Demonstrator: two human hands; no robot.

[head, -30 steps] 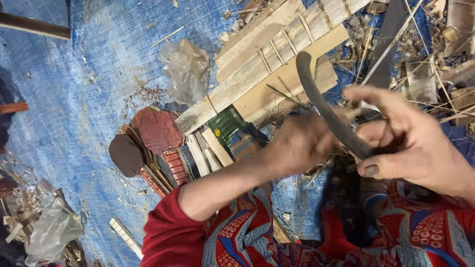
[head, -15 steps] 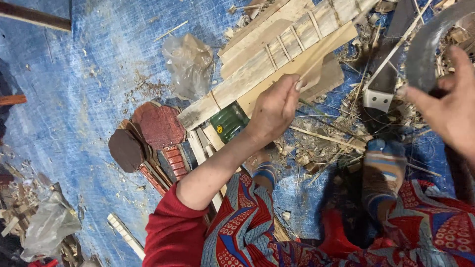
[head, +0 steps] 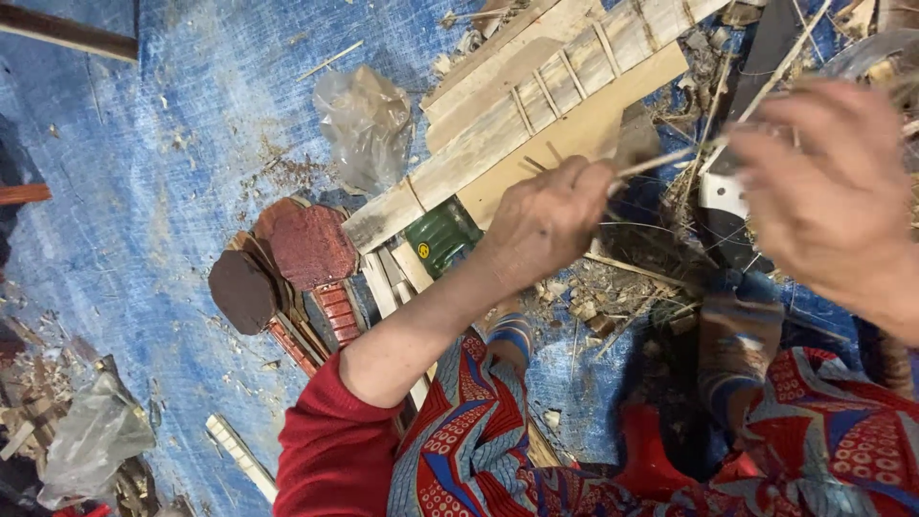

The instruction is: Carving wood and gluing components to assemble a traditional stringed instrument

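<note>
Bamboo sliver, pinched by left hand, slants up-right toward blurred right hand, grip unclear.

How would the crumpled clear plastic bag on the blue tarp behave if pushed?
The bag looks thin and crumpled, so probably floppy and very light. It would likely slide or crush on the tarp rather than roll.

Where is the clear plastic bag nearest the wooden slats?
In the head view, the crumpled plastic bag lies on the blue tarp, upper centre, just left of the wooden slats.
</note>
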